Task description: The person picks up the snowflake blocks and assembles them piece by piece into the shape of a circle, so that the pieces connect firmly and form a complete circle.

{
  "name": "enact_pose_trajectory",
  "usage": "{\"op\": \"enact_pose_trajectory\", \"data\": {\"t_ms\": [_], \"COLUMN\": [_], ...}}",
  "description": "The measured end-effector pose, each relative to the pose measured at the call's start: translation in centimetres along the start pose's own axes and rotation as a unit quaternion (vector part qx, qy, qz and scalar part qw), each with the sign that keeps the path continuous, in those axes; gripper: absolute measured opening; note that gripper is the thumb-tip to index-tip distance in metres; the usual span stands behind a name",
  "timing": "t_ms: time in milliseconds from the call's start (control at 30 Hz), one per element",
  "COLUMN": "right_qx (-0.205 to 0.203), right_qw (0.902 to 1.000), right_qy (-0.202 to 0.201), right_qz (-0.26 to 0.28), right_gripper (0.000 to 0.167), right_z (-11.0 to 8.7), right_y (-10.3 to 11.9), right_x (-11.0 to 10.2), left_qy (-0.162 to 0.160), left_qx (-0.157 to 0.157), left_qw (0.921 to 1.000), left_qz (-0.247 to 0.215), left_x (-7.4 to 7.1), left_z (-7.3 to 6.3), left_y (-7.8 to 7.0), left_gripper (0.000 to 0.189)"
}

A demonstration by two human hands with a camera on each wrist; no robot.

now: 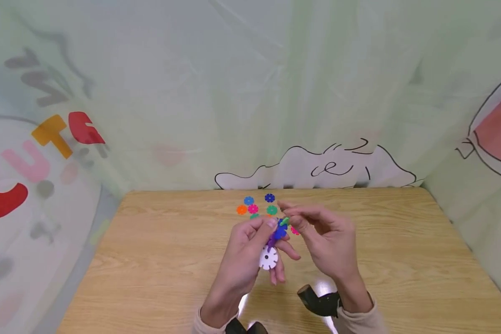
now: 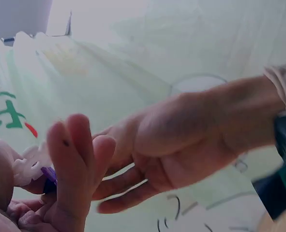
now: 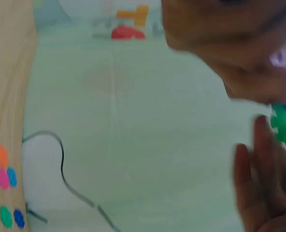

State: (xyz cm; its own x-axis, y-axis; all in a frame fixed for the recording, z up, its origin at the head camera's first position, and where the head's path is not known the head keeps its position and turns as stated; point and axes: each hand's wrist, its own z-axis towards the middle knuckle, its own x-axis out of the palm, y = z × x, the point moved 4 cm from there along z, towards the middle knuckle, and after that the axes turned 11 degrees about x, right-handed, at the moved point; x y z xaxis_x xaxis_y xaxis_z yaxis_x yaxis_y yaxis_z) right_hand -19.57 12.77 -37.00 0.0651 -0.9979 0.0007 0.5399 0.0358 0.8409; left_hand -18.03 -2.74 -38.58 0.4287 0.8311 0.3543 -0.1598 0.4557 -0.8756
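My left hand point(image 1: 244, 248) pinches a short chain of notched plastic interlocking discs between thumb and fingers. At its lower end is a white disc point(image 1: 268, 258), face on in the head view. A purple disc point(image 1: 271, 241) joins it to a blue disc point(image 1: 280, 230) above. Thumb and forefinger of my right hand point(image 1: 331, 239) pinch a green disc point(image 1: 285, 221) at the blue one's upper edge. In the left wrist view, raised fingers partly cover the white disc point(image 2: 31, 166). The right wrist view catches the green disc point(image 3: 282, 123) at its right edge.
Several loose discs lie flat near the table's back edge, among them a dark blue disc point(image 1: 269, 198), an orange disc point(image 1: 241, 209) and a teal disc point(image 1: 272, 210). A pink disc point(image 1: 295, 230) lies beside the right fingers. Printed cloth point(image 1: 171, 93) hangs behind the wooden table point(image 1: 150, 260).
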Motion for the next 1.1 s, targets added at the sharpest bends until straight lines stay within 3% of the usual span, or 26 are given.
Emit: {"op": "enact_pose_trajectory", "data": {"t_ms": [100,167,200,267,333,400,467,600,700,767,833,900,967,1100], "right_qx": [0.084,0.162,0.201,0.284,0.346,0.38,0.391,0.38,0.383,0.381,0.373,0.358,0.344,0.312], "right_qw": [0.992,0.9687,0.9525,0.907,0.8582,0.8236,0.8058,0.7931,0.7902,0.7979,0.8128,0.8365,0.8691,0.935], "right_qy": [-0.026,-0.052,-0.056,-0.025,0.041,0.102,0.128,0.127,0.126,0.12,0.113,0.1,0.086,0.04], "right_qz": [-0.09,-0.181,-0.222,-0.309,-0.377,-0.408,-0.426,-0.459,-0.462,-0.451,-0.433,-0.402,-0.345,-0.163], "right_gripper": [0.027,0.03,0.031,0.037,0.042,0.044,0.041,0.03,0.027,0.027,0.026,0.023,0.018,0.021], "right_z": [0.8,1.2,1.3,1.1,0.5,-0.2,-0.9,-1.6,-1.7,-1.5,-1.3,-0.9,-0.3,0.9], "right_y": [-2.3,-4.5,-5.8,-8.8,-11.9,-14.7,-16.6,-17.7,-17.9,-18.0,-17.9,-17.2,-15.6,-10.2], "right_x": [-2.0,-3.5,-4.1,-5.0,-5.4,-5.4,-5.2,-4.9,-4.8,-4.9,-5.1,-5.0,-4.6,-3.0], "left_qy": [-0.033,-0.051,-0.059,-0.069,-0.075,-0.077,-0.074,-0.063,-0.051,-0.046,-0.04,-0.035,-0.029,-0.016], "left_qx": [-0.031,-0.047,-0.053,-0.061,-0.064,-0.064,-0.065,-0.073,-0.074,-0.072,-0.07,-0.067,-0.063,-0.048], "left_qw": [0.9985,0.9959,0.9946,0.9924,0.9921,0.9929,0.9941,0.9953,0.9958,0.9961,0.9965,0.997,0.9976,0.9976], "left_qz": [0.031,0.058,0.067,0.081,0.078,0.063,0.046,0.006,-0.015,-0.022,-0.023,-0.014,0.002,0.048], "left_x": [-0.8,-1.7,-2.2,-3.1,-3.7,-4.1,-4.1,-3.8,-3.7,-3.6,-3.5,-3.4,-3.3,-2.9], "left_z": [0.6,0.9,1.0,1.1,1.1,1.1,1.0,0.8,0.8,0.7,0.7,0.7,0.6,0.5], "left_y": [0.6,0.8,0.8,0.8,0.7,0.7,0.8,0.8,0.7,0.6,0.4,0.2,0.0,-0.5], "left_gripper": [0.033,0.026,0.023,0.019,0.016,0.013,0.011,0.011,0.013,0.015,0.017,0.019,0.02,0.022]}}
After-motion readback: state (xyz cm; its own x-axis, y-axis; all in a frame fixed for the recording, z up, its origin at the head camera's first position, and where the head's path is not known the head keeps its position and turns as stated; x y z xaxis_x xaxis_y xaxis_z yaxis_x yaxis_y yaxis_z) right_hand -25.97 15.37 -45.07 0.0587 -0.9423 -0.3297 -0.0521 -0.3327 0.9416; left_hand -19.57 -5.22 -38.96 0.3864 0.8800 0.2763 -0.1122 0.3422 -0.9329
